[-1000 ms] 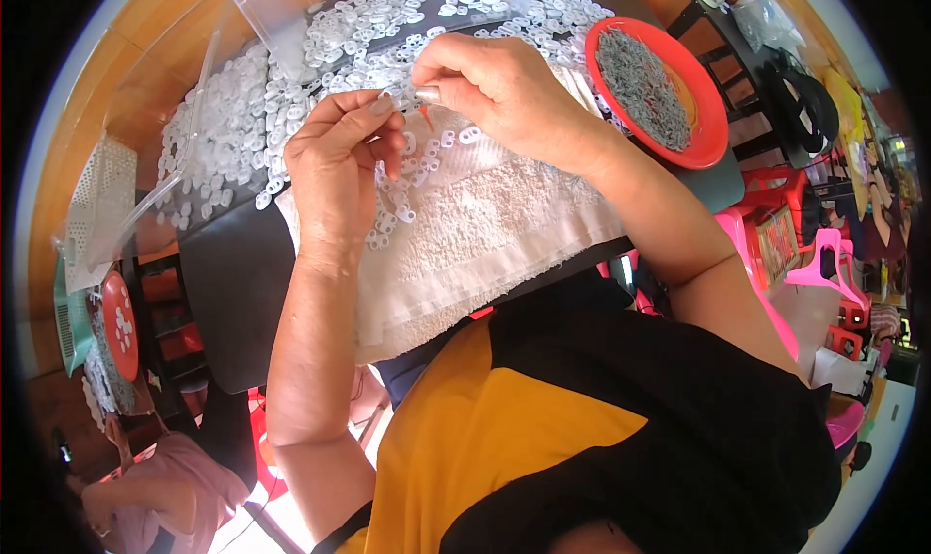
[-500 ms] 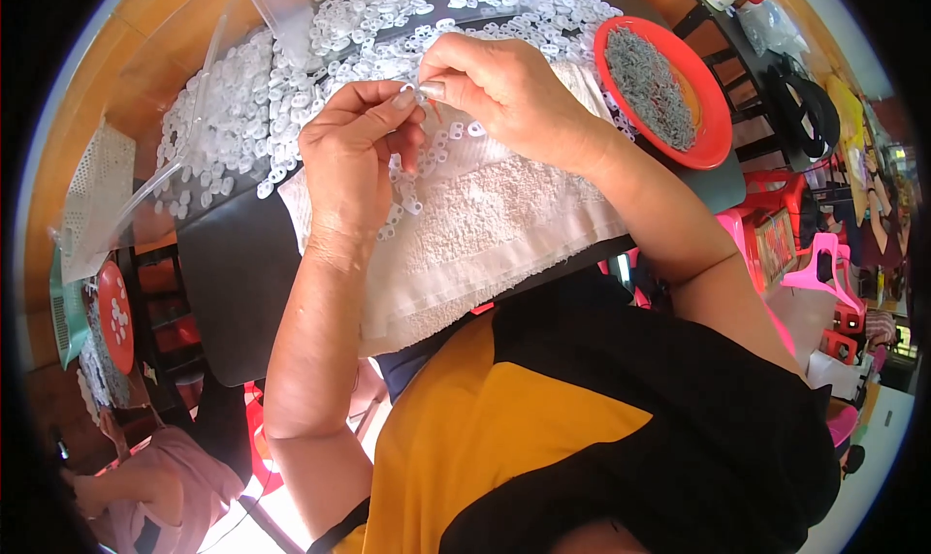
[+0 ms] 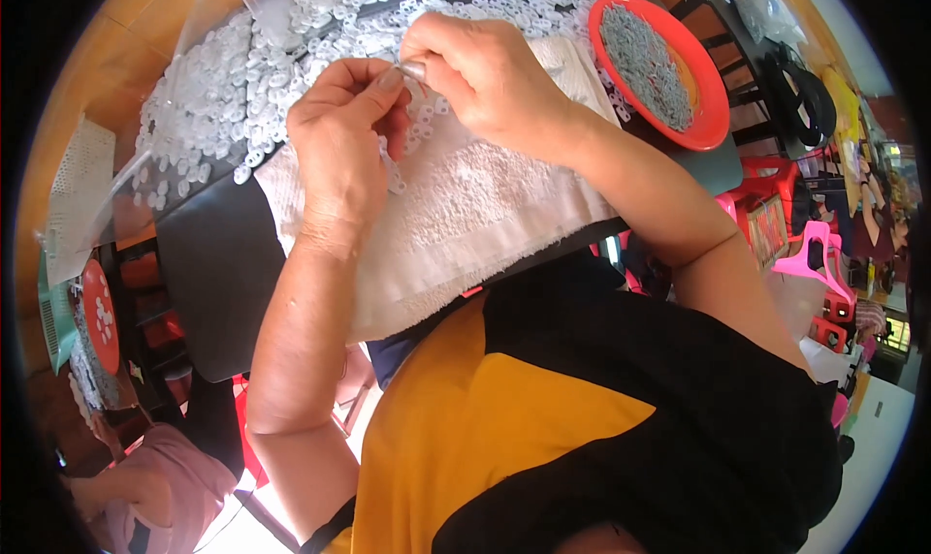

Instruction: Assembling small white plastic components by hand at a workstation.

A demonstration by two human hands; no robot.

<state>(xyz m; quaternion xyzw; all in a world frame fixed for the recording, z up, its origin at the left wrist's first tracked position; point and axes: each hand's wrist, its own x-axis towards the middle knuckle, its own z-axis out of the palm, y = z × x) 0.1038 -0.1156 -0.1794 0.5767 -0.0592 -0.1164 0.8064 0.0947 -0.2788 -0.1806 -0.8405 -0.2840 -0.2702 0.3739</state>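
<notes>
Over a pale towel (image 3: 465, 195) my two hands meet fingertip to fingertip. My left hand (image 3: 339, 118) is closed, thumb against index finger, on a small white plastic piece, mostly hidden by the fingers. My right hand (image 3: 495, 84) pinches at the same spot; what lies between its thumb and finger is too small to make out. Below the left fingers a few white plastic pieces (image 3: 396, 178) show, and others (image 3: 424, 118) rest on the towel. Beyond the hands spreads a large heap of white oval plastic pieces with holes (image 3: 218, 84).
At the right stands a red plastic basin (image 3: 713, 118) full of small grey metal-looking parts (image 3: 645, 64). A clear plastic panel (image 3: 145, 171) rises at the left of the dark table (image 3: 208, 273). Another person (image 3: 170, 476) sits at lower left near a red plate (image 3: 101, 312). Pink stools (image 3: 817, 255) stand right.
The whole view has shifted slightly, so the table and basin sit a little higher and further left. My hands stay together, their fingertips closer around the small piece.
</notes>
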